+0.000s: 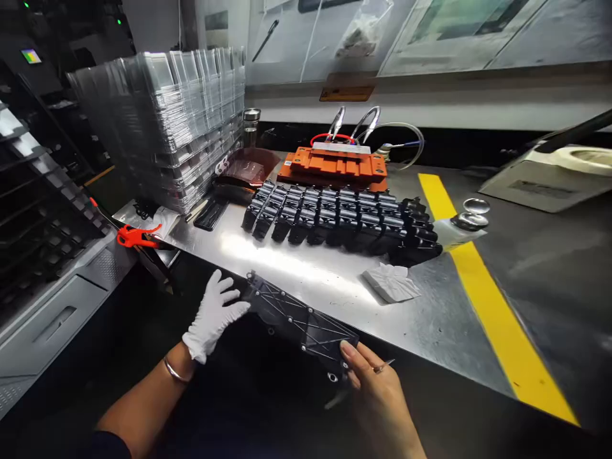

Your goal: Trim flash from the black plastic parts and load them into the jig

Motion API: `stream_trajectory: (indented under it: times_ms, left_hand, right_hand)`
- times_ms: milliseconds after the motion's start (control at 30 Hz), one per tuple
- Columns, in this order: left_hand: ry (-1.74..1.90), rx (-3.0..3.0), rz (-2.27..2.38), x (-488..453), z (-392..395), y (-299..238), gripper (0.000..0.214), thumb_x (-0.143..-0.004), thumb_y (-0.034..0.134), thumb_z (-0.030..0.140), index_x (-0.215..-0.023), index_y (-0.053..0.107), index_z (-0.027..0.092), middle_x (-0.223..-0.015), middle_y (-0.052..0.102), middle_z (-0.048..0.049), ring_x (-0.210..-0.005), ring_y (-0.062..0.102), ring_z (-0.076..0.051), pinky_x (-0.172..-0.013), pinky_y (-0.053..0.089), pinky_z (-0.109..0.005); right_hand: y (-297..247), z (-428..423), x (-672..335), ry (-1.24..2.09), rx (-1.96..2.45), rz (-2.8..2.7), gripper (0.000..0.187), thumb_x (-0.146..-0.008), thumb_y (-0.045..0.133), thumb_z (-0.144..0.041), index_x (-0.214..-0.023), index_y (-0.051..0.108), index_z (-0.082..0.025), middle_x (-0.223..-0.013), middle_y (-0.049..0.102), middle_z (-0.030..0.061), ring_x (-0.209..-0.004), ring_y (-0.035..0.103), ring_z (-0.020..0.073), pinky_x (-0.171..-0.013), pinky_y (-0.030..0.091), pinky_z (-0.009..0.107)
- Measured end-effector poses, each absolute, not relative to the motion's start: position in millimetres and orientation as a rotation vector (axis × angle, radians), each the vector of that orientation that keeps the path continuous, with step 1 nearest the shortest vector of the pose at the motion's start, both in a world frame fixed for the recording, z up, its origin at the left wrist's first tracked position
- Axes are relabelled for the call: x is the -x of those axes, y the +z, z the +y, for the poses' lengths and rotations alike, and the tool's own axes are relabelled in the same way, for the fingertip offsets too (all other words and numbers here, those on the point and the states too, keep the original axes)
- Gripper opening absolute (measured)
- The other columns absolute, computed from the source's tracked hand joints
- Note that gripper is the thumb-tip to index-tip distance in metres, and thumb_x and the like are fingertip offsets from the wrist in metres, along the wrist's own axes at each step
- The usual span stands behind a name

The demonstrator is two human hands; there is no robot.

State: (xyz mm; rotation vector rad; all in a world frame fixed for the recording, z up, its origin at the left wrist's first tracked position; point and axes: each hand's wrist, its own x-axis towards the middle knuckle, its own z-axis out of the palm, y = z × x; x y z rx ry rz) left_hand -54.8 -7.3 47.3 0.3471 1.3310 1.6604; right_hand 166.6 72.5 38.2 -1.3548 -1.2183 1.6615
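A long black ribbed plastic part [296,317] lies across the near edge of the steel bench [287,261]. My left hand [213,315], in a white glove, grips its left end. My bare right hand [375,389] holds its right end, fingers closed, with a thin metal tool [384,366] pinched between them. Behind, a row of several similar black parts [344,220] leans stacked on the bench.
An orange fixture [335,167] sits behind the row. Stacked clear trays [162,121] stand at left. A folded white cloth [391,282], orange-handled cutters [136,236], two metal discs [471,213] and a yellow stripe [482,287] are on the bench.
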Motion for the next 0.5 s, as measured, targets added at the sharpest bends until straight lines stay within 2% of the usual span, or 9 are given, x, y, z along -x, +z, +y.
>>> stream_trajectory:
  times_ms: [100,200,233,333,433,500]
  left_hand:
    - [1.374,-0.142,0.824,37,-13,39,0.041,-0.067,0.073,0.022,-0.106,0.064,0.015,-0.112,0.065,-0.0122,-0.106,0.06,-0.028,-0.092,0.047,-0.048]
    - [1.332,0.002,0.696,27,-20,28,0.019,-0.064,0.068,0.014,-0.083,0.069,0.013,-0.093,0.071,-0.0074,-0.098,0.064,-0.025,-0.095,0.047,-0.046]
    - [1.366,0.022,0.715,27,-21,24,0.016,-0.063,0.067,0.011,-0.078,0.07,0.013,-0.09,0.072,-0.0057,-0.097,0.065,-0.024,-0.096,0.047,-0.045]
    - [1.466,0.015,0.84,35,-25,17,0.012,-0.058,0.068,0.008,-0.067,0.069,0.015,-0.079,0.073,-0.0027,-0.092,0.067,-0.022,-0.1,0.046,-0.046]
    - [1.521,-0.103,1.018,43,-29,16,0.012,-0.056,0.073,0.013,-0.066,0.069,0.018,-0.076,0.072,-0.0012,-0.094,0.067,-0.025,-0.099,0.046,-0.05]
    - [1.552,-0.31,1.171,45,-31,20,0.021,-0.059,0.076,0.022,-0.079,0.07,0.018,-0.088,0.073,-0.0035,-0.101,0.065,-0.027,-0.098,0.047,-0.051]
  right_hand:
    - [42,62,-149,1.714,1.338,-1.25,0.043,-0.055,0.079,-0.057,-0.071,0.066,-0.019,-0.052,0.049,-0.0007,-0.041,0.036,0.008,-0.037,0.026,0.024]
    - [35,49,-142,1.962,1.29,-1.13,0.053,-0.057,0.076,-0.061,-0.087,0.066,-0.017,-0.058,0.052,-0.0015,-0.042,0.032,0.0053,-0.035,0.023,0.02]
    - [30,43,-143,2.02,1.292,-1.024,0.056,-0.058,0.074,-0.062,-0.091,0.066,-0.018,-0.064,0.055,-0.0001,-0.044,0.035,0.0055,-0.036,0.026,0.019]
    - [8,18,-151,2.084,1.369,-0.73,0.053,-0.058,0.078,-0.057,-0.093,0.066,-0.02,-0.085,0.061,0.0046,-0.058,0.051,0.0099,-0.044,0.043,0.022]
    - [-11,-5,-157,2.101,1.414,-0.749,0.047,-0.064,0.075,-0.053,-0.096,0.065,-0.02,-0.074,0.058,0.0016,-0.056,0.052,0.0114,-0.046,0.047,0.024]
    - [-11,-10,-157,1.967,1.401,-0.973,0.047,-0.074,0.066,-0.054,-0.108,0.063,-0.021,-0.07,0.055,-0.0005,-0.051,0.048,0.0103,-0.043,0.043,0.023]
